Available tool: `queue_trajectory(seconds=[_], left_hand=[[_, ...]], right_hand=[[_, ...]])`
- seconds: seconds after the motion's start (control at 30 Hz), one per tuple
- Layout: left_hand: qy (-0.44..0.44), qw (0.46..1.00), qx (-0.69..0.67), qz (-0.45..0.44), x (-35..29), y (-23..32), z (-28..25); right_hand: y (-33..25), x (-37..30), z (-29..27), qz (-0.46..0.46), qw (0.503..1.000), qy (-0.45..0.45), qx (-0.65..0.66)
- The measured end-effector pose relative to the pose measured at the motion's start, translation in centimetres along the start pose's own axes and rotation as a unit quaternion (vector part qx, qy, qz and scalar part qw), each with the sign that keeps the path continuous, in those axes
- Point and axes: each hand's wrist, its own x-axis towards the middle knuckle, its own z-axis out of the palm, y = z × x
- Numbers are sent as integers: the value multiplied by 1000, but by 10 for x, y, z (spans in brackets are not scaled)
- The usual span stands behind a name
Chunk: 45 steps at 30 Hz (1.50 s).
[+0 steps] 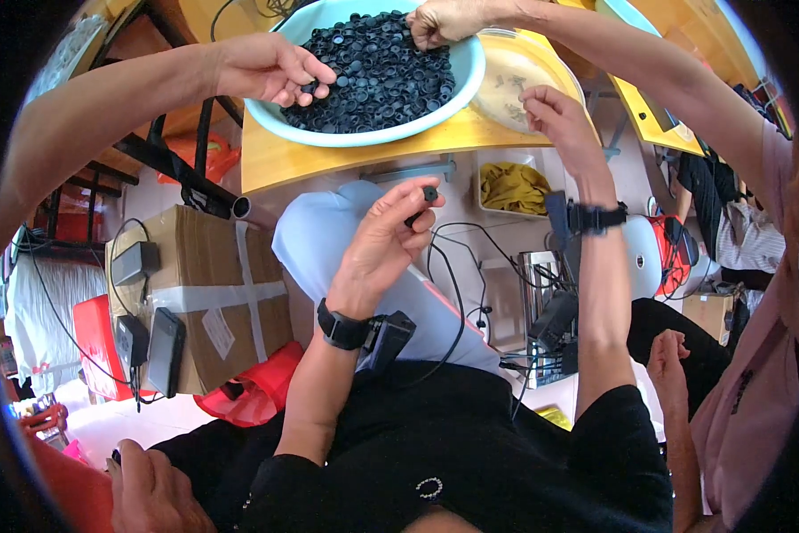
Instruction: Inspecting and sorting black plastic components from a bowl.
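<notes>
The fingers (pixel 404 193) of our left hand (pixel 373 235) grip a small black cap (pixel 430 192) over our lap. Our right hand (pixel 561 124) has its fingertips drawn together near the round dish (pixel 550 64); we cannot tell whether they hold anything. Beyond, on the yellow counter (pixel 315 163), two co-workers' hands reach into a pale blue basin (pixel 364 138) heaped with black caps (pixel 377 75).

Bright light falls on my hands (pixel 383 233), and they look clear. It all bends near the sides (quite a lot), and the corners go black.
</notes>
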Motion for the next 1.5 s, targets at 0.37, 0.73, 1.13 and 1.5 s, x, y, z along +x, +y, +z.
queue_trajectory(seconds=[0.37, 0.73, 1.13, 1.5], left_hand=[[-7, 999, 29, 33, -9, 4, 26], [-16, 994, 91, 57, -18, 0, 33], [32, 955, 273, 114, -18, -3, 39], [-29, 997, 70, 33, -17, -7, 32]], right_hand=[[-61, -124, 123, -97, 993, 62, 2], [-62, -131, 130, -125, 985, 93, -75], [-77, -136, 131, -204, 935, 90, -277], [-72, -140, 123, -152, 983, 63, -84]])
